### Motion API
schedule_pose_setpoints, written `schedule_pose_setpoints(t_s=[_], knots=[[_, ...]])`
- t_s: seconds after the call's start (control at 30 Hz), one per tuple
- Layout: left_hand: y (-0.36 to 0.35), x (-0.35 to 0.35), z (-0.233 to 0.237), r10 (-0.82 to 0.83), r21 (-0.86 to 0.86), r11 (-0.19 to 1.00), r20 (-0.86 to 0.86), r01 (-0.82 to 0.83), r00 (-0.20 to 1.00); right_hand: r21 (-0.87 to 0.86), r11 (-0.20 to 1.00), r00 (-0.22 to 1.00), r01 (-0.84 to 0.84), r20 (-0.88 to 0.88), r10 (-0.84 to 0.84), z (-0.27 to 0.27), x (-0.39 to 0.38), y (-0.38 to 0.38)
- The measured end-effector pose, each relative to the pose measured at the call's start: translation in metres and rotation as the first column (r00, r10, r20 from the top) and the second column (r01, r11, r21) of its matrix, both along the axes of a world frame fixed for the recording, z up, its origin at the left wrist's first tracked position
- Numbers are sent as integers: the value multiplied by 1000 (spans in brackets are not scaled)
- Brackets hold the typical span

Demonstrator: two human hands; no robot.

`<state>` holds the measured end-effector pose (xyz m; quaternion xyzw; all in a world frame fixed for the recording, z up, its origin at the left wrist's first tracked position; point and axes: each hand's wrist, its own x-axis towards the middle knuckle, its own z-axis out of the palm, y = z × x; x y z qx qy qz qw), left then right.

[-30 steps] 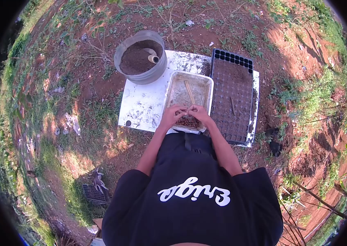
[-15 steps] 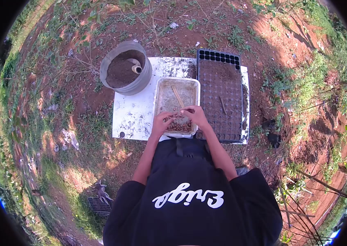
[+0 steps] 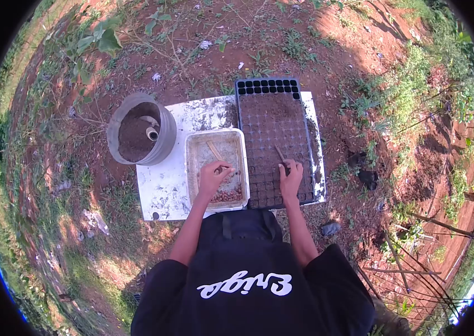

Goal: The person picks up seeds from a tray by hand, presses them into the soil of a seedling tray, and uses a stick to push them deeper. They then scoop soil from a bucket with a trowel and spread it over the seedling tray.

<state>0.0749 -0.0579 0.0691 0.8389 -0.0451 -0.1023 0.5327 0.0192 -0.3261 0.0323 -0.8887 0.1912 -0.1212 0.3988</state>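
The right hand (image 3: 291, 178) has been shifted from the basin (image 3: 190, 157) to the stick (image 3: 279, 152) on the tray (image 3: 268, 89), dividing the work; its grip cannot be told. Above the basin's reddish pieces (image 3: 227, 196), the left hand's (image 3: 210, 180) fingers are curled, contents unclear

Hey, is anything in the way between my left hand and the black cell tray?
Only the shallow pan's right rim: your left hand is over the pan, and the black cell tray lies just beyond that rim. Nothing else visible stands between, though your right hand is over the tray's near part.
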Motion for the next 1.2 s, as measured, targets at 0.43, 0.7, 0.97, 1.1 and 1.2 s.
schedule_pose_setpoints(t_s=[0.43,0.7,0.97,1.1,1.2], knots=[[-120,87,-12,-332,16,943,127,333,935,-192,980,997,47,65,-35,-7,69,-46],[-133,91,-38,-530,347,817,141,460,836,-278,960,995,32,97,-5,-9,154,-78],[-135,90,-33,-583,379,792,233,479,779,-266,963,996,49,85,-27,-13,185,-84],[-137,92,-31,-569,359,805,241,473,786,-310,948,993,64,119,-28,-14,194,-92],[-136,92,-29,-547,323,825,251,463,799,-354,934,996,52,81,-25,-16,199,-101]])
